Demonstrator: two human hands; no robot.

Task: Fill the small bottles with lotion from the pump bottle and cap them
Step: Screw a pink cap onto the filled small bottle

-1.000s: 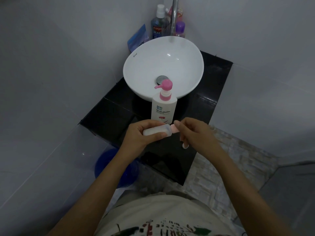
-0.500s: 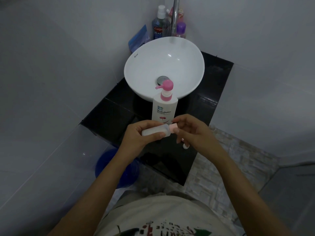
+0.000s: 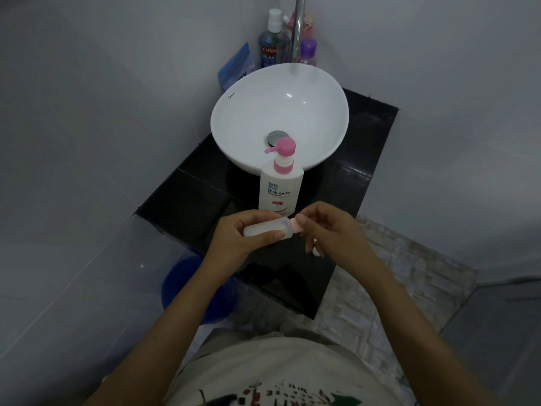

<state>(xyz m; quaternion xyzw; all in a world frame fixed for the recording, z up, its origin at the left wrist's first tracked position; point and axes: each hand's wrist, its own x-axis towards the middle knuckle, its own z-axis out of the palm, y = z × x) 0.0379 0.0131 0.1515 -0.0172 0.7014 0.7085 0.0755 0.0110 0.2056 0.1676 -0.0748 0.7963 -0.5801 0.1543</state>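
My left hand (image 3: 243,234) grips a small translucent white bottle (image 3: 268,227) held sideways above the black counter (image 3: 360,159). My right hand (image 3: 328,230) pinches the bottle's pink cap (image 3: 295,224) at its right end with thumb and forefinger. A small white object (image 3: 315,251) shows under my right hand's lower fingers; what it is cannot be told. Just behind my hands stands the white pump bottle (image 3: 279,189) with its pink pump head (image 3: 282,149), spout pointing left.
A white basin (image 3: 248,112) sits on the counter behind the pump bottle, a chrome tap (image 3: 298,30) above it. A mouthwash bottle (image 3: 270,45), a purple bottle (image 3: 308,52) and a blue packet (image 3: 237,65) stand by the wall. A blue bucket (image 3: 187,285) is on the floor.
My right hand's fingers have shifted a little around the pink cap, and both hands with the small bottle drifted slightly up. The pump bottle has not moved.
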